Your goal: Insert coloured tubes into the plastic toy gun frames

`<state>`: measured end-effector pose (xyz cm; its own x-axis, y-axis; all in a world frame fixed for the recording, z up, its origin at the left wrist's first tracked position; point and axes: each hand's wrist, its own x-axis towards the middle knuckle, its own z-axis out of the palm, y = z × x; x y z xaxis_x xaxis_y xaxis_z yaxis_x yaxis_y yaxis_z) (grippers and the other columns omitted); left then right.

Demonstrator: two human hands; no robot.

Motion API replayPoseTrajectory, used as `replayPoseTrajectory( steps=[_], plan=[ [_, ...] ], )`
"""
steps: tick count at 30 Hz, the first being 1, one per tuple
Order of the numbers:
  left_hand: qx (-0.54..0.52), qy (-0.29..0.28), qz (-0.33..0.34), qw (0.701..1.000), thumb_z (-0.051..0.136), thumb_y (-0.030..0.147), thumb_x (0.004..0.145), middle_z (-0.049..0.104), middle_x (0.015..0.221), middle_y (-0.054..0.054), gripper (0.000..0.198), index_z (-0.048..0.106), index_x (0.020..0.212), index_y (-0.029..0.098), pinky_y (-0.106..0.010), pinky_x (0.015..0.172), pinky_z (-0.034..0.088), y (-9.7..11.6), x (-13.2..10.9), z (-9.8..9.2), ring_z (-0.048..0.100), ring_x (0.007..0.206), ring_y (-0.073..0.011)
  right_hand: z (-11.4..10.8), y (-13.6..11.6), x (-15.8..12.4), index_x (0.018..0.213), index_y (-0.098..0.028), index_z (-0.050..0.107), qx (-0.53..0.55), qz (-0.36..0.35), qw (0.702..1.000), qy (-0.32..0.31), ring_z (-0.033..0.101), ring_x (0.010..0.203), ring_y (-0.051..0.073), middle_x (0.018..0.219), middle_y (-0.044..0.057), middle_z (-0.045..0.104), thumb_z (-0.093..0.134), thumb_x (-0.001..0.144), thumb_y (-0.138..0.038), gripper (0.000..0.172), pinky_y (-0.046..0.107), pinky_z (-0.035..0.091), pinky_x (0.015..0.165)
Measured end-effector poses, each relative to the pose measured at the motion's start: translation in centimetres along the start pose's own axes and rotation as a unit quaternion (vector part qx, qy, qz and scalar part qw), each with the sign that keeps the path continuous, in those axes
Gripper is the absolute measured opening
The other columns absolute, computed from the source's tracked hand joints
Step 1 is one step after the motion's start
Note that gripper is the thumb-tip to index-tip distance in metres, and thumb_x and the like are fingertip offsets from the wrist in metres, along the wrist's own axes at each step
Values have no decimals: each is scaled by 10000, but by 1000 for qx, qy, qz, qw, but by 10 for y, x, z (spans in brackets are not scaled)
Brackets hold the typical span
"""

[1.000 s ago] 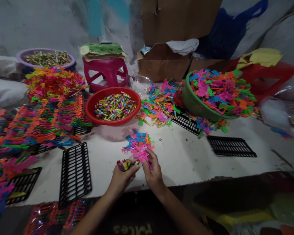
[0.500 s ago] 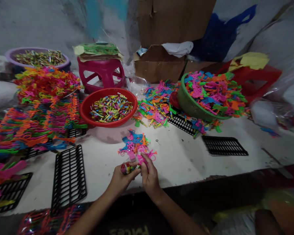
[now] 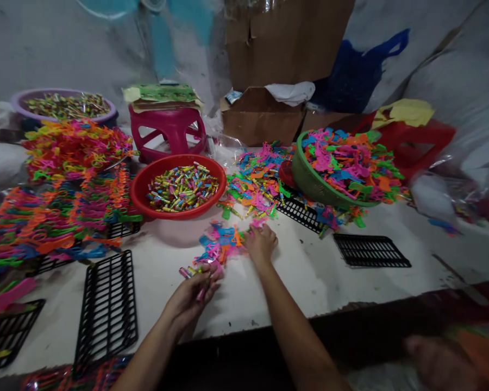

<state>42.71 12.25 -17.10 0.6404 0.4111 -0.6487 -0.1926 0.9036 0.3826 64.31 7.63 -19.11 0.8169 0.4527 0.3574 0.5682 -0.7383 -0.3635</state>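
Observation:
My left hand [image 3: 191, 296] is closed round a bunch of small wrapped candy tubes [image 3: 186, 272], pink, yellow and green, held just above the white table. Close in front of it lies a small heap of plastic toy guns [image 3: 222, 239] in blue, pink and orange. My right hand [image 3: 261, 244] reaches to the right side of this heap, its fingers curled and slightly blurred. A pink toy gun [image 3: 259, 222] shows at its fingertips, mostly hidden by the hand. Beyond, a red basin [image 3: 140, 203] holds many more candy tubes.
A green basin [image 3: 309, 182] heaped with toy guns stands at back right. Black racks [image 3: 108, 304] lie left and right [image 3: 370, 250]. Rows of filled toys [image 3: 44, 217] cover the left. A pink stool [image 3: 167, 130] stands behind. Another person's blurred hand [image 3: 436, 358] is at lower right.
My hands have parted. The right one went forward and right to the heap with the pink toy gun; the left moved slightly left, still holding candy tubes. A person's hand has appeared at lower right.

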Motion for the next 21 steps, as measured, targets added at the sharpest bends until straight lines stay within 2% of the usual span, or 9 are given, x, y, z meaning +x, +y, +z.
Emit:
replayPoseTrajectory(
  steps=[2, 4, 6, 9, 12, 15, 18, 21],
  plan=[
    [10, 8, 12, 1000, 593, 101, 725, 630, 915, -32, 211, 559, 919, 175, -214, 577, 528, 2, -2, -3, 637, 734, -131, 3, 4, 4, 1021, -297, 638, 10, 19, 998, 55, 328, 1104, 293, 1254, 84, 415, 582, 746, -376, 292, 460, 222, 899],
    [48, 19, 29, 998, 626, 186, 727, 620, 956, -25, 228, 562, 946, 197, -188, 528, 513, 0, -1, -5, 634, 708, -116, 4, 8, 6, 1028, -259, 637, 36, -18, 996, 74, 291, 1142, 316, 1287, 101, 391, 575, 744, -390, 319, 501, 179, 925],
    [94, 25, 50, 994, 627, 223, 732, 619, 918, -30, 234, 559, 953, 187, -144, 450, 463, -7, 4, -5, 620, 651, -92, 4, 7, 4, 1000, -210, 647, 68, -66, 995, 29, 317, 1133, 319, 1224, 129, 456, 595, 721, -392, 337, 514, 160, 941],
    [138, 12, 101, 985, 622, 239, 725, 611, 791, -26, 267, 532, 962, 157, -122, 343, 351, -19, 15, -1, 584, 541, -80, 4, -2, -4, 869, -179, 661, 150, -54, 985, -61, 431, 1020, 278, 965, 107, 588, 628, 683, -324, 239, 483, 231, 919],
    [159, -21, 148, 976, 648, 314, 686, 601, 731, -1, 337, 480, 945, 179, -133, 302, 260, -23, 18, 4, 556, 470, -90, 2, -7, -8, 745, -174, 602, 292, -12, 954, -64, 506, 819, 193, 765, 36, 581, 593, 699, -313, 147, 367, 363, 811],
    [201, -20, 161, 966, 680, 395, 635, 611, 750, -11, 418, 475, 928, 179, -137, 320, 244, -20, 11, 10, 556, 492, -99, -5, -6, -8, 727, -176, 532, 398, 11, 916, -50, 494, 655, 134, 670, -13, 529, 548, 728, -358, 183, 267, 405, 656],
    [249, -12, 172, 953, 665, 447, 636, 571, 617, 9, 461, 516, 947, 141, -144, 334, 220, -18, 4, 17, 491, 438, -75, -16, -8, -12, 750, -172, 514, 471, 43, 881, -25, 472, 623, 116, 648, -33, 483, 554, 721, -360, 193, 240, 398, 609],
    [280, -48, 158, 946, 609, 466, 685, 563, 557, 18, 485, 517, 1023, 131, -158, 341, 180, -21, 5, 22, 337, 331, -28, -28, -19, -25, 819, -166, 510, 519, 58, 853, -10, 454, 611, 102, 661, -42, 444, 559, 732, -349, 208, 228, 394, 592]
  ],
)
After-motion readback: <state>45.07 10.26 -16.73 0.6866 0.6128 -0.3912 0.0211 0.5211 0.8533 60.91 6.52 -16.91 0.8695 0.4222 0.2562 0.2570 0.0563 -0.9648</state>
